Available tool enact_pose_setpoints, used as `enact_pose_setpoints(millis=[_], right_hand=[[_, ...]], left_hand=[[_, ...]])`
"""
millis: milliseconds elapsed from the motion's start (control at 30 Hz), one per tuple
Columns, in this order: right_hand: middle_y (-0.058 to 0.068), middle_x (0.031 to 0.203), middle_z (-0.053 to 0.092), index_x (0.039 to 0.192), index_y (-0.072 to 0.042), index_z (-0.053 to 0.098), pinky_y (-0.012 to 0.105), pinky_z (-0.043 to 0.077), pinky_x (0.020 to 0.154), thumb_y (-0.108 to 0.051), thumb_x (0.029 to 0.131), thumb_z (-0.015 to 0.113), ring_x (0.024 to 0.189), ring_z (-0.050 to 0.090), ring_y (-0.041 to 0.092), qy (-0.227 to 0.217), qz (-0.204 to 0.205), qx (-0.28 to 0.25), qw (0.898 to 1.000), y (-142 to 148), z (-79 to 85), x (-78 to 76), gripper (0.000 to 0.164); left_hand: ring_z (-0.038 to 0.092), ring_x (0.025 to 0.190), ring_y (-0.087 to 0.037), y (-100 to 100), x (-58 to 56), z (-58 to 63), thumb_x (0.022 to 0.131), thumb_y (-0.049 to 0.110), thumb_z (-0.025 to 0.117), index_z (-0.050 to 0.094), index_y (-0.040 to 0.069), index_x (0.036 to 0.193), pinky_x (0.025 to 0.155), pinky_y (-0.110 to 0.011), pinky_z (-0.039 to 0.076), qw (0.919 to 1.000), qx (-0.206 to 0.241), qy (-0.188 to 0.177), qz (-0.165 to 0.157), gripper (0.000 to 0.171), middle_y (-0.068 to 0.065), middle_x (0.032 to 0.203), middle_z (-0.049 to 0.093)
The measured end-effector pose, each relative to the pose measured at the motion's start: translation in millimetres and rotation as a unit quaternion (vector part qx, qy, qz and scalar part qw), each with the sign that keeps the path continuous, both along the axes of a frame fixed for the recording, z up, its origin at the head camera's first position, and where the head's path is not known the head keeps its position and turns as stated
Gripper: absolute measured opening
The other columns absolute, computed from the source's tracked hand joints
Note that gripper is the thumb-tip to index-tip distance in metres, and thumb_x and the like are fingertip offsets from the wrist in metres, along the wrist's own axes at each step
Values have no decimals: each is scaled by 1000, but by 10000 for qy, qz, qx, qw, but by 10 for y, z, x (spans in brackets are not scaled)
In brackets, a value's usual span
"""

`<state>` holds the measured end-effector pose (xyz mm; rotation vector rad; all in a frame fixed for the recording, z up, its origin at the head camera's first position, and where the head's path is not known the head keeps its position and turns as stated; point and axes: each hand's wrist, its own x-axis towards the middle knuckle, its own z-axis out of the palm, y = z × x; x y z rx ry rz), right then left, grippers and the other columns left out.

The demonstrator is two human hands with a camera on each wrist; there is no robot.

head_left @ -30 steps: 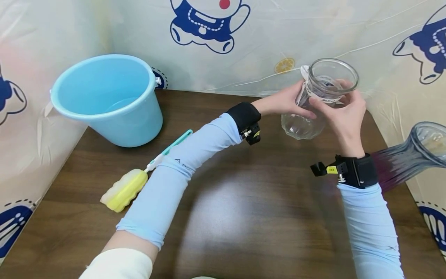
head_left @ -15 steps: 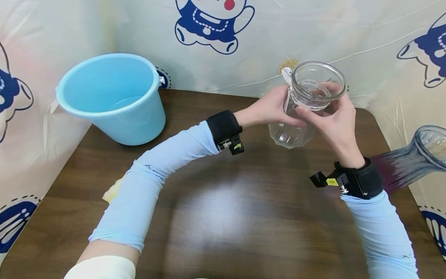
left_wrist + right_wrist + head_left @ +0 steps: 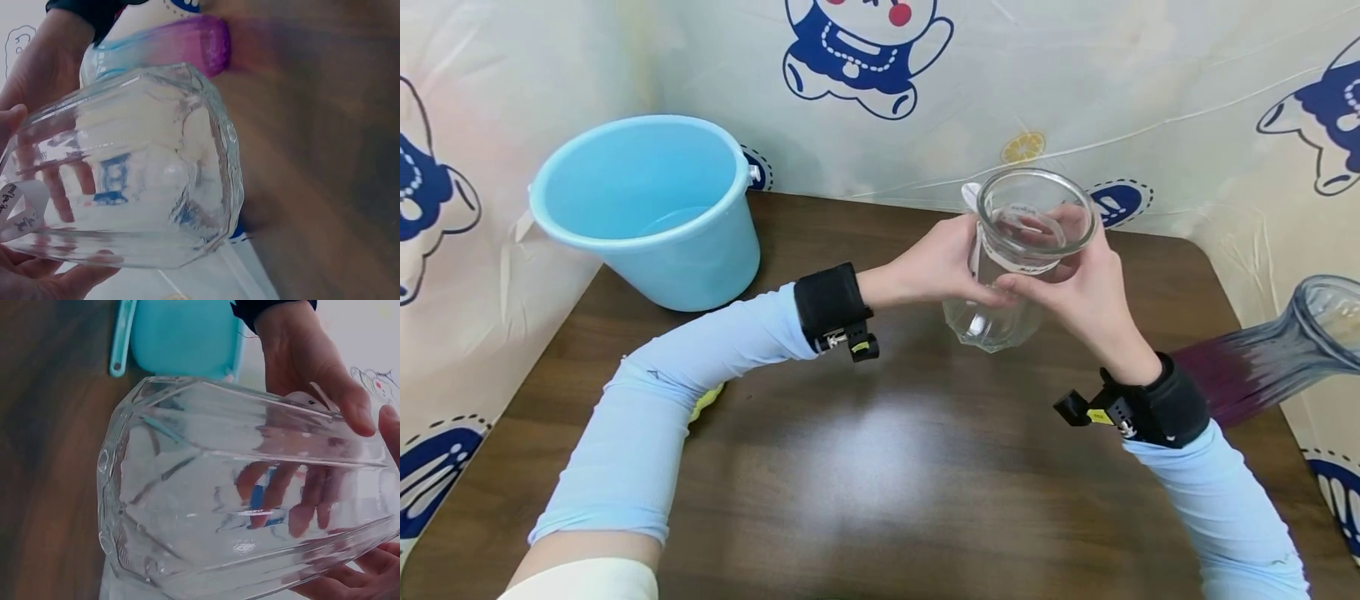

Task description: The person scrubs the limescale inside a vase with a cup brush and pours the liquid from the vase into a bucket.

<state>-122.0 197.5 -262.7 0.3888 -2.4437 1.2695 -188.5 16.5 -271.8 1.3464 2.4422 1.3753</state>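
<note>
The left hand (image 3: 936, 262) and right hand (image 3: 1088, 304) grip the jar (image 3: 144, 165), now farther from the surface's (image 3: 880, 500) right edge; a sleeve (image 3: 625, 446) hides most of the brush (image 3: 705, 402).

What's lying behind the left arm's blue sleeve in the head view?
A yellow sliver shows past the blue sleeve, against the table. The sleeve covers the rest, so its shape can't be told.

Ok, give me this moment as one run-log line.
left grip: holding jar | right grip: holding jar | jar: glass, mouth up | blue bucket: left of jar | purple vase: right of jar
</note>
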Motion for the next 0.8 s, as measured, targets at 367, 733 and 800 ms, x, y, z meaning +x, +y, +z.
enact_pose_setpoints(millis=[367,733,800], right_hand=[[5,108,57,122,-3,39,17,41,79,-13,51,89,99,55,16,154,267,137,9994,-237,-217,156,88],[7,103,59,117,0,38,23,41,81,-12,48,90,96,56,16,-27,745,-83,9972,-411,-423,285,87],[9,101,58,117,0,37,25,41,81,-12,47,90,96,56,18,-76,821,-75,9966,-434,-466,308,89]], left_hand=[[54,98,-8,-316,308,-182,58,32,83,52,8,117,84,-21,42,9993,-42,-165,324,71,-1,108,60],[54,101,-8,-516,533,-374,55,32,86,51,8,121,86,-22,42,9989,-66,-286,359,78,-1,112,59],[54,101,-8,-539,568,-424,55,32,86,51,9,120,86,-22,42,9989,-65,-272,373,77,0,112,59]])
